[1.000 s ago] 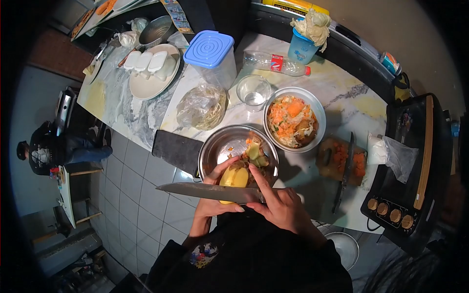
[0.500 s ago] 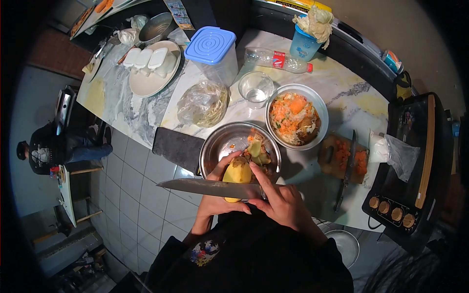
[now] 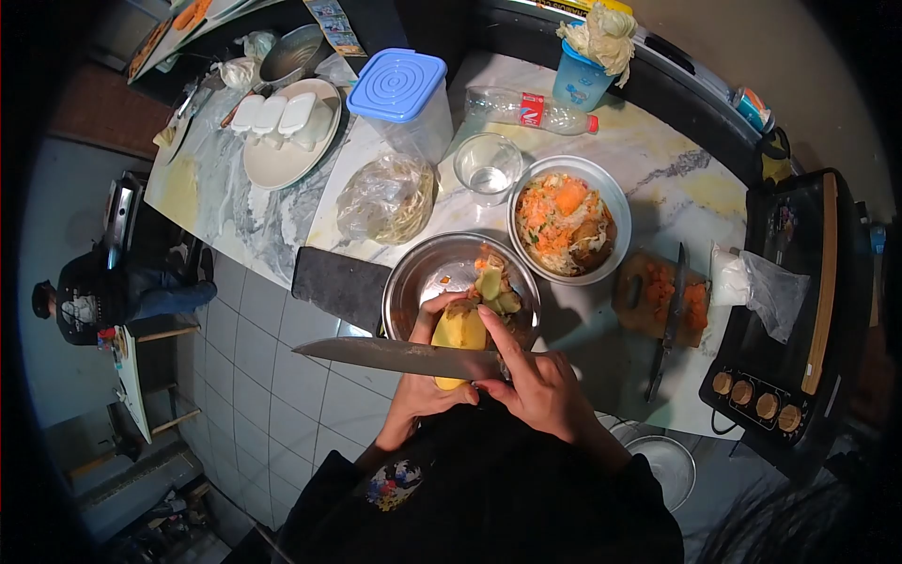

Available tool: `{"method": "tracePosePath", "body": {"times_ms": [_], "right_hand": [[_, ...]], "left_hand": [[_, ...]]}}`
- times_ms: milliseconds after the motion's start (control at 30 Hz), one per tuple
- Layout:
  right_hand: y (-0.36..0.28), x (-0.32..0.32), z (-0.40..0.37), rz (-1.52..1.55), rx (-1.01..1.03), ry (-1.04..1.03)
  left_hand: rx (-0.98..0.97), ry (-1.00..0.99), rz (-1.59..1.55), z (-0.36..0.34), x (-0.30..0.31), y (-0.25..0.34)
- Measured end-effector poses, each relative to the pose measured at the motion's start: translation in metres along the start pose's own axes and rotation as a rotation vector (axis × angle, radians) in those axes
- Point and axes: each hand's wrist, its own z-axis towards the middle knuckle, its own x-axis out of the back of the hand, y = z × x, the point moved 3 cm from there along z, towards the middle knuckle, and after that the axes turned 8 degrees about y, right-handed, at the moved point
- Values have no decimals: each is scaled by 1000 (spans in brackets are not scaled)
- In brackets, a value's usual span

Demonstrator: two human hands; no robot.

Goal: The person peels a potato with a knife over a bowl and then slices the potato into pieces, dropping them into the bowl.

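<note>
Fingers of the left hand (image 3: 419, 393) are wrapped round a potato (image 3: 461, 332), held over the near rim of the steel bowl (image 3: 398, 274). Those of the right hand (image 3: 547, 393) close on the large knife (image 3: 395, 355), its blade crossing the potato and pointing to 9 o'clock, index finger stretched to the potato's far end. Most visible flesh is bare yellow; brown skin is left at 12 o'clock. Peelings (image 3: 490, 283) lie inside the bowl, towards 1 o'clock. How the underside looks, I cannot tell.
</note>
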Motion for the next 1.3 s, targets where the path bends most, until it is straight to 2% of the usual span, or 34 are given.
{"method": "tracePosePath", "body": {"times_ms": [33, 100, 133, 333, 467, 767, 833, 900, 967, 1033, 1067, 1200, 1300], "right_hand": [[1, -1, -1, -28, 17, 12], [0, 0, 0, -57, 35, 23], [-1, 1, 2, -65, 27, 12], [-5, 4, 4, -64, 62, 94], [0, 1, 2, -58, 38, 46], [-10, 10, 17, -44, 66, 121], [-8, 11, 12, -52, 45, 86], [-6, 9, 10, -58, 33, 46], [-4, 8, 10, -25, 66, 121], [-7, 14, 12, -22, 25, 50], [-9, 16, 14, -16, -12, -24], [-11, 24, 16, 63, 11, -6], [-11, 26, 15, 20, -13, -84]], "left_hand": [[2, -2, 0, 1, 3, -1], [-273, -157, 253, 3, 7, 1], [-287, -163, 260, 3, 7, 1], [-115, -38, 171, -2, 0, 4], [-99, -12, 159, -3, 0, 7], [-60, 24, 157, -6, -8, 8], [-51, 33, 144, -7, -6, 7], [-258, -88, 249, -5, -2, 4], [-187, -54, 243, -7, -4, 1], [-112, -24, 234, -7, -4, -2], [-168, -44, 259, -6, -5, -2], [-391, -137, 355, -3, -5, -3], [-315, -120, 325, -3, -6, -1]]}}
